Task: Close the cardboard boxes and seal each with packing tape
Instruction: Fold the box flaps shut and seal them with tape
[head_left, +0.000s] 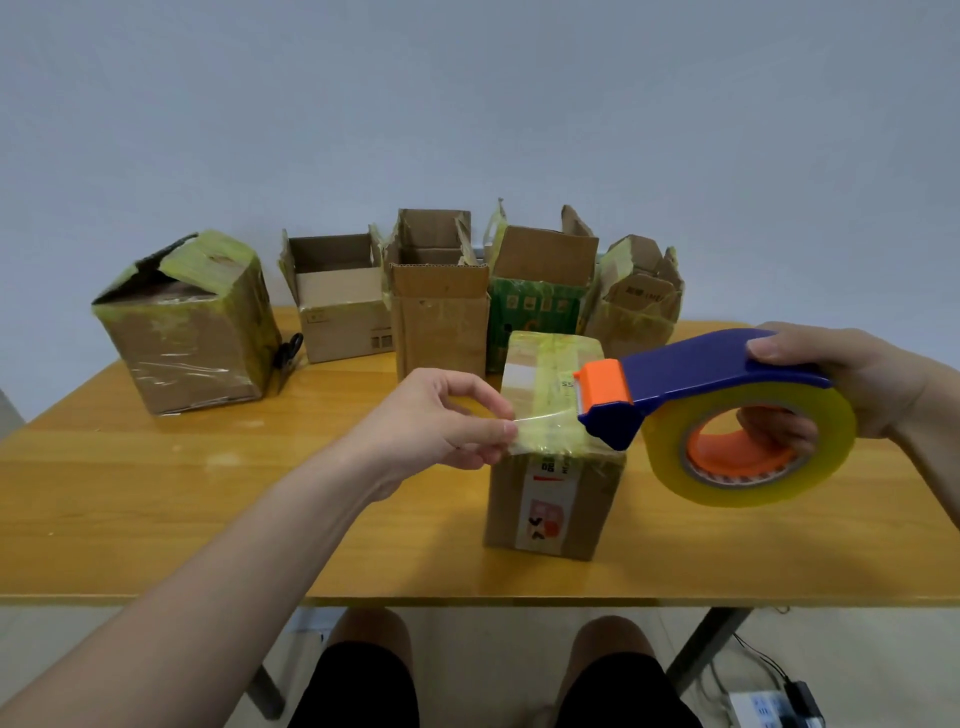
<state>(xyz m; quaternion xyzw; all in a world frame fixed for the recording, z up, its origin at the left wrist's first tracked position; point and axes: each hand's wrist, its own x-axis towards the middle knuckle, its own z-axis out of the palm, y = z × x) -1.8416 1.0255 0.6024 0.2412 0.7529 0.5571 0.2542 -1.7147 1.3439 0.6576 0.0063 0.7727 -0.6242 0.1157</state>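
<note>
Yellow-tinted packing tape strip (545, 423) is stretched between two hands. The left hand (436, 421) pinches its free end between thumb and fingertips. The right hand (841, 384) grips a blue plastic tape dispenser (691, 374) with an orange cutter, fingers curled through the core of its yellow tape roll (737, 493). The strip lies at the near top edge of a small closed brown cardboard box (556, 499) on a wooden bench (208, 493). Behind that box stand four open cardboard boxes (439, 322). Far to its left are a larger tape-wrapped box (192, 332) and black scissors (288, 353).
</note>
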